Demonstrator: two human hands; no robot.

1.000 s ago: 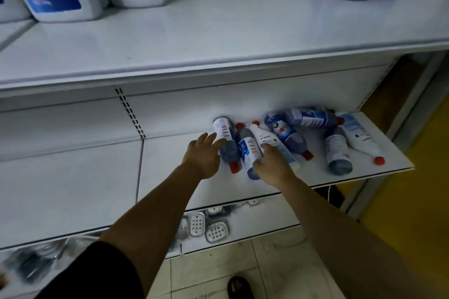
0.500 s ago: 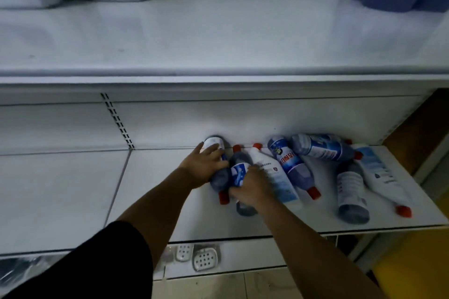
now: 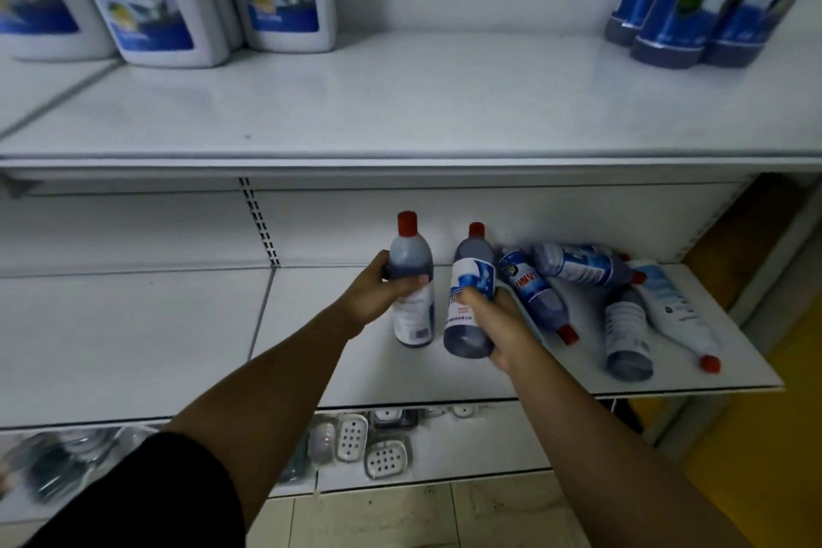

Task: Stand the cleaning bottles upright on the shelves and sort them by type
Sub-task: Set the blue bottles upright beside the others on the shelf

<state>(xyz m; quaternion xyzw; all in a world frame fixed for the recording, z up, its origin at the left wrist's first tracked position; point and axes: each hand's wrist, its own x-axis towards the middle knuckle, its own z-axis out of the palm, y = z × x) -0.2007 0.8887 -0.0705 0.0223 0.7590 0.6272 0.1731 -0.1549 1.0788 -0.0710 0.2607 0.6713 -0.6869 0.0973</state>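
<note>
**Both hands gripped bottles at a white shelf (image 3: 311,347)**

The left hand (image 3: 378,291) curled its fingers round the middle of a grey bottle (image 3: 411,276), red cap up, near the middle of the shelf. The right hand (image 3: 493,316) gripped a second bottle (image 3: 471,276) just beside it, tilted slightly. Four more bottles (image 3: 627,334) lay on their sides toward the shelf's right edge. White jugs (image 3: 151,0) stood on the upper shelf (image 3: 400,102).
</note>
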